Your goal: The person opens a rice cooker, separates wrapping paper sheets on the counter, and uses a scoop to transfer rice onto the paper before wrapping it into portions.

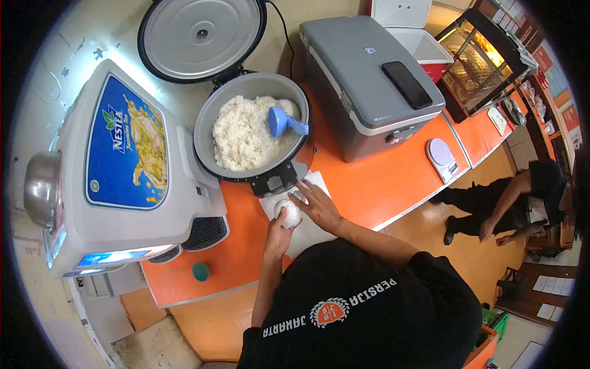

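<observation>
My left hand (279, 235) is closed around a white, rounded bundle (287, 214), which looks like a portion of rice in a wrapper; I cannot make out the wrapper clearly. Just right of it, my right hand (318, 208) has its fingers stretched out above white paper sheets (308, 237) on the orange counter (258, 258). Beyond both hands stands an open rice cooker (206, 154) full of cooked white rice (246, 138). A blue scoop (278, 122) rests on the rice at the right side of the pot.
A Nestea drink dispenser (184, 166) stands left, a green cup (201, 271) near the counter's front edge. To the right are a grey cooler box (362, 67) with a phone (407, 85) on its lid, a scale (440, 154) and a glass warmer (476, 61). Another person (510, 200) stands at far right.
</observation>
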{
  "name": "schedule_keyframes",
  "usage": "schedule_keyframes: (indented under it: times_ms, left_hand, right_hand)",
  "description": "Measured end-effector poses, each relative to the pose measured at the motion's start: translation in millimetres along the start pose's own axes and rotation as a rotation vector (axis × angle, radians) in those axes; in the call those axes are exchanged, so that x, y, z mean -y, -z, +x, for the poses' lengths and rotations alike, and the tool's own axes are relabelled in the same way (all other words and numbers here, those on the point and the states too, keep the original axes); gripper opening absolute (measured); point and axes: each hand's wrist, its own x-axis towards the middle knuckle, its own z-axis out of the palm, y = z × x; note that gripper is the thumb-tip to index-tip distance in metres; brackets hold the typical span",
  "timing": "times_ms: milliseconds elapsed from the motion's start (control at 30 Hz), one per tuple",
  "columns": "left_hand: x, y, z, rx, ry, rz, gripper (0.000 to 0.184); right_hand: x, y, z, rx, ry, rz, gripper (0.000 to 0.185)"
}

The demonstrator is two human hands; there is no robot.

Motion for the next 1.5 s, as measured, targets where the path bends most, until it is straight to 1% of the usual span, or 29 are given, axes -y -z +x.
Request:
schedule_keyframes:
  times_ms: [33, 67, 100, 167, 200, 367, 433, 467, 533, 567, 600, 633, 700, 767, 800, 833, 867, 900, 933, 967, 1000, 1067, 1133, 1167, 1233, 1367, 1433, 1467, 1500]
  left_hand:
    - [0.1, -4.4, -1.5, -0.002, 0.005, -0.041, 0.055]
    - [-0.7, -9.2, -0.6, 0.02, 0.01, -0.055, 0.055]
    - [1.9, -11.0, 0.7, 0.03, 0.012, -0.049, 0.055]
    - [8.1, -16.1, 5.6, 0.097, -0.016, -0.088, 0.055]
    - [11.7, -17.7, 6.2, 0.068, -0.009, -0.113, 0.053]
    - [21.4, -2.5, 14.2, 0.055, -0.015, -0.033, 0.046]
    - [27.6, 1.6, 14.5, -0.029, -0.056, 0.085, 0.047]
    - [34.1, 0.5, 15.6, -0.011, -0.122, 0.102, 0.054]
    - [41.4, 0.4, 18.8, -0.04, -0.073, 0.114, 0.061]
    - [44.5, 0.5, 21.3, -0.083, -0.035, 0.119, 0.068]
    - [38.0, -10.4, 16.7, -0.024, 0.022, 0.224, 0.078]
    - [39.3, -14.4, 18.2, -0.013, 0.029, 0.233, 0.078]
    - [56.1, -3.8, 28.8, -0.007, 0.001, 0.289, 0.079]
    - [73.6, 6.8, 41.2, -0.019, 0.005, 0.325, 0.079]
    - [77.9, 10.6, 43.0, 0.004, 0.062, 0.352, 0.08]
    - [76.8, 10.1, 45.7, 0.032, 0.118, 0.38, 0.08]
    - [70.8, 12.7, 49.0, 0.212, 0.196, 0.427, 0.08]
    - [72.2, 11.4, 48.9, 0.216, 0.199, 0.438, 0.08]
    - [77.9, 8.2, 46.0, 0.106, 0.224, 0.576, 0.078]
    - [82.4, 8.6, 44.6, -0.007, 0.244, 0.712, 0.077]
    - [84.0, 13.5, 44.2, 0.037, 0.281, 0.794, 0.074]
    - [82.5, 10.2, 40.2, 0.055, 0.309, 0.845, 0.074]
    - [74.8, 6.5, 31.2, 0.089, 0.345, 0.927, 0.074]
    - [72.0, 8.2, 30.9, 0.094, 0.346, 0.937, 0.074]
    - [69.3, 16.5, 29.5, 0.088, 0.364, 0.956, 0.069]
    - [68.3, 26.4, 32.5, 0.091, 0.332, 0.954, 0.067]
    - [64.5, 20.8, 31.3, 0.112, 0.336, 0.933, 0.063]
    - [63.9, 18.3, 29.3, 0.114, 0.328, 0.935, 0.063]
    - [62.8, 15.8, 26.0, 0.098, 0.321, 0.94, 0.06]
  right_hand:
    - [-1.1, -9.2, -3.9, -0.079, 0.042, 0.024, 0.057]
    - [0.4, -17.6, -10.9, -0.059, -0.062, 0.214, 0.06]
    - [5.0, -17.8, -14.1, -0.066, -0.068, 0.207, 0.06]
    - [10.4, -19.3, -16.7, 0.207, -0.388, 0.433, 0.063]
    - [13.2, -18.9, -15.7, 0.167, -0.43, 0.526, 0.066]
    - [16.3, -18.0, -19.6, 0.05, -0.305, 0.821, 0.069]
    - [20.6, -23.6, -26.9, 0.173, -0.528, 1.152, 0.066]
    - [19.0, -22.7, -26.9, 0.155, -0.537, 1.145, 0.066]
    - [21.9, -15.1, -26.0, 0.38, -0.811, 1.032, 0.069]
    - [19.8, -15.5, -28.2, 0.366, -0.822, 1.032, 0.069]
    - [17.3, -20.2, -32.2, 0.337, -0.875, 1.113, 0.069]
    - [12.3, -24.4, -34.8, 0.306, -0.924, 1.192, 0.069]
    - [-0.7, -32.5, -41.1, 0.325, -0.878, 1.191, 0.071]
    - [-6.3, -42.9, -51.5, 0.464, -1.083, 1.218, 0.071]
    - [-13.0, -53.9, -59.7, 0.48, -1.046, 1.236, 0.088]
    - [-18.7, -52.8, -63.5, 0.464, -1.047, 1.24, 0.088]
    - [-24.1, -51.9, -67.2, 0.415, -1.111, 1.254, 0.089]
    - [-28.3, -52.5, -73.3, 0.37, -1.175, 1.269, 0.09]
    - [-46.8, -82.1, -87.2, 0.368, -1.214, 1.276, 0.082]
    - [-62.8, -73.4, -89.3, 0.349, -1.129, 1.268, 0.076]
    - [-73.5, -59.9, -88.9, 0.254, -1.083, 1.213, 0.073]
    - [-129.5, -107.9, -105.8, 0.234, -1.321, 0.997, 0.069]
    - [-162.8, -110.8, -111.0, -0.087, -1.29, 1.072, 0.065]
    - [-176.2, -104.1, -104.7, -0.097, -1.292, 1.077, 0.065]
    - [-196.8, -91.9, -96.6, 0.105, -1.304, 0.595, 0.069]
    - [-215.8, -101.2, -89.3, 0.034, -1.238, 0.608, 0.076]
    - [-215.0, -82.7, -81.9, 0.099, -1.121, 0.379, 0.066]
    - [-206.7, -74.5, -79.3, 0.093, -1.116, 0.377, 0.066]
    - [-191.6, -63.9, -77.2, 0.031, -1.033, -0.012, 0.057]
